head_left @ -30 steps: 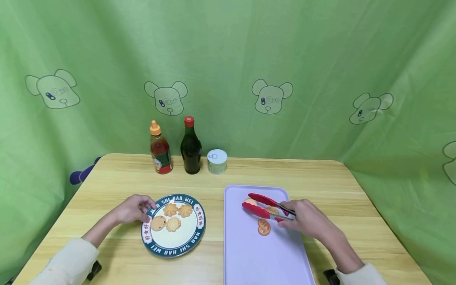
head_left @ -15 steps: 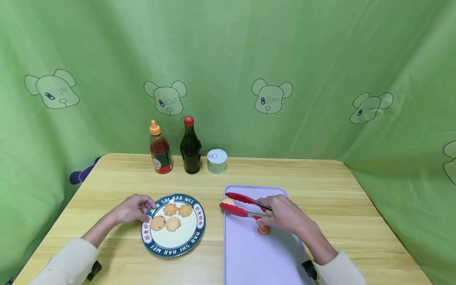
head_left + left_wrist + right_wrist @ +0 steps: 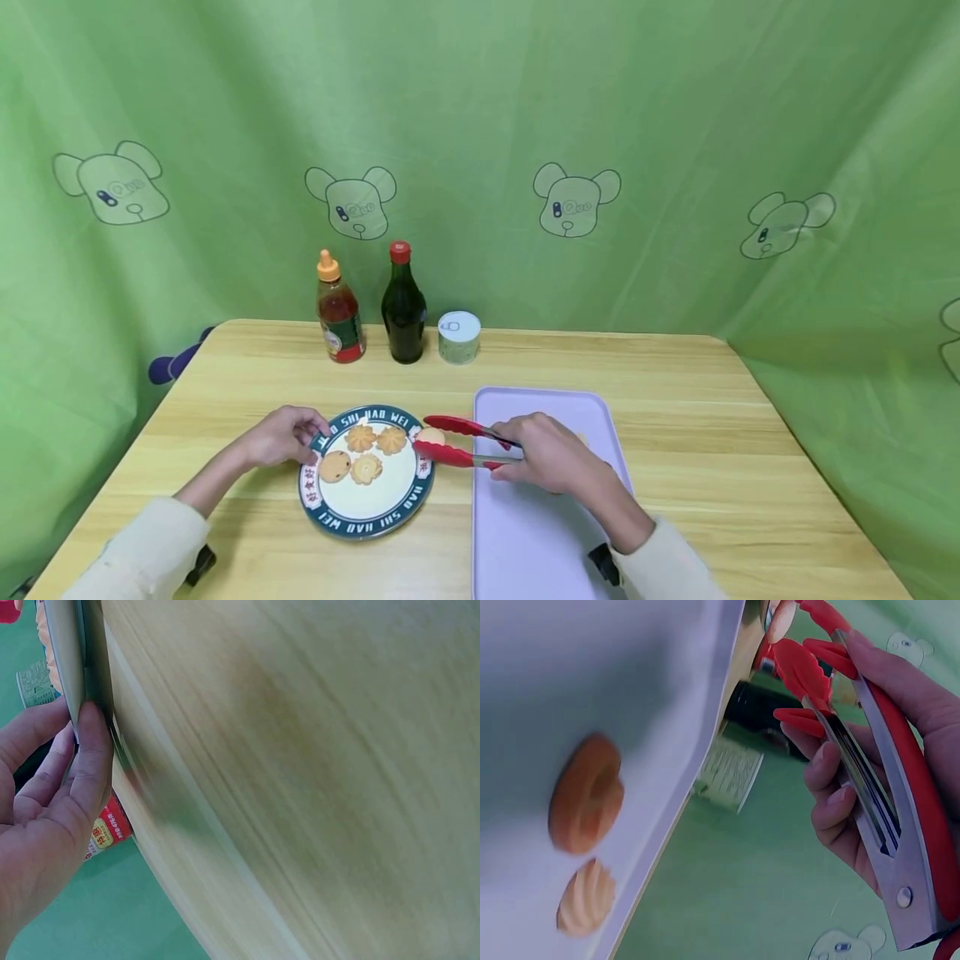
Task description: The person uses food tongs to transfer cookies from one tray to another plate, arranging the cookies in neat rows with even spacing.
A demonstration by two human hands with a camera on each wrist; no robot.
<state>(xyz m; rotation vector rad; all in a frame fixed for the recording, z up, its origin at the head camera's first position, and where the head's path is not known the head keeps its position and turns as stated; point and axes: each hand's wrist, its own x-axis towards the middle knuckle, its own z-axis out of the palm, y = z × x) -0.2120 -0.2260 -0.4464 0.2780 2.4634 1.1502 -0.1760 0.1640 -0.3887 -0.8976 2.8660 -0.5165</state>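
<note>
My left hand [image 3: 281, 437] pinches the left rim of a round plate [image 3: 352, 528] with a dark green lettered border. In the left wrist view, fingers and thumb lie on either side of the plate's edge [image 3: 96, 656]. Several cookies [image 3: 366, 469] sit on the plate's left and upper part. My right hand [image 3: 553, 457] grips red-tipped metal tongs [image 3: 450, 456], whose tips hold a pale round cookie [image 3: 431, 436] over the plate's right rim. Below that hand, a pretzel [image 3: 585, 795] and a swirled cookie [image 3: 586, 898] lie on the lilac tray [image 3: 517, 533].
Along the table's back edge stand a sauce bottle with an orange cap [image 3: 341, 321], a dark bottle with a red cap [image 3: 404, 317] and a small tin can [image 3: 459, 338]. A green curtain [image 3: 480, 100] hangs behind and beside the table [image 3: 690, 433].
My right hand has carried the tongs and the pale cookie leftward, from above the tray to the plate's right rim. The left hand has stayed on the plate.
</note>
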